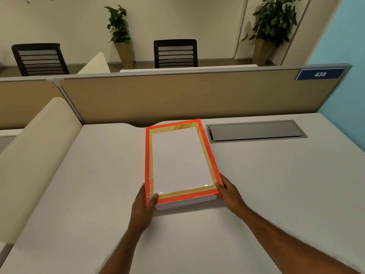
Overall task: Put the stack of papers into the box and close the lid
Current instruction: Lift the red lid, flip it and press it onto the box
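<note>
On a pale table (256, 184) before a tan partition (177, 95), with two black chairs (175, 53) and potted plants (118, 24) beyond, lies an orange-rimmed box (207, 153) with white paper (179, 159) showing at its top. Left hand (143, 206) grips its near left corner, thumb on top; right hand (230, 191) clasps the near right corner.

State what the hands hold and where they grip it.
Both hands, left and right, grip the orange box lid at its two near corners, over the white box base.
</note>
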A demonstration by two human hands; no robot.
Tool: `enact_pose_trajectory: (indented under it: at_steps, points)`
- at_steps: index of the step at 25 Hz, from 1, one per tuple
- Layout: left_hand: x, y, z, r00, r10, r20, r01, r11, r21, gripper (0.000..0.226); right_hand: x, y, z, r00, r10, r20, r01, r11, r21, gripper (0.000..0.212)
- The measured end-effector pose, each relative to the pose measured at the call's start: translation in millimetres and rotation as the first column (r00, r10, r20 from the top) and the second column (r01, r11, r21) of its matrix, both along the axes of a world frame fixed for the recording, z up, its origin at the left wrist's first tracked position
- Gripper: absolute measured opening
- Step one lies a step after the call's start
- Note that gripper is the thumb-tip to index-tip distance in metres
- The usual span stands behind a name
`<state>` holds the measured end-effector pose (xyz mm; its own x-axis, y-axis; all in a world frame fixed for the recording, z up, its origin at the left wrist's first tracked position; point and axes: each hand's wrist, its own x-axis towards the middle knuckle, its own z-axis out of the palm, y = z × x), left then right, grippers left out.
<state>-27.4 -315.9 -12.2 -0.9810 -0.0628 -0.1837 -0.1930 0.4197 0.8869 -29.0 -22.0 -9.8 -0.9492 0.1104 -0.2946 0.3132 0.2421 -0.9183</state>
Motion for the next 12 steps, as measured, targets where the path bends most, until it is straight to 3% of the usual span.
enact_pose_trajectory:
  at_steps: [4,7,10,12]
  points:
    - [-5.0,-6.6,-11.5,1.0,0.016,0.0,-0.016,1.0,-0.02,0.069,-0.1,3.1,-12.2,1.0,-0.018,0.01,0.018,0.999,0.047,0.049]
    - [-22.5,-16.2,-20.0,0.994,0.091,0.059,-0.091,0.996,0.012,0.08,-10.7,9.3,-13.6,0.99,-0.136,-0.031,0.138,0.986,0.095,0.049]
    - [-58.8,-18.3,-15.4,0.993,0.117,0.033,-0.116,0.992,-0.038,0.07,-41.9,14.7,-5.7,0.978,-0.175,-0.114,0.195,0.959,0.204,0.048]
    - [-92.5,-14.6,-6.9,0.997,0.054,-0.052,-0.061,0.988,-0.141,0.066,-77.4,13.4,2.6,0.977,-0.098,-0.188,0.152,0.943,0.296,0.047]
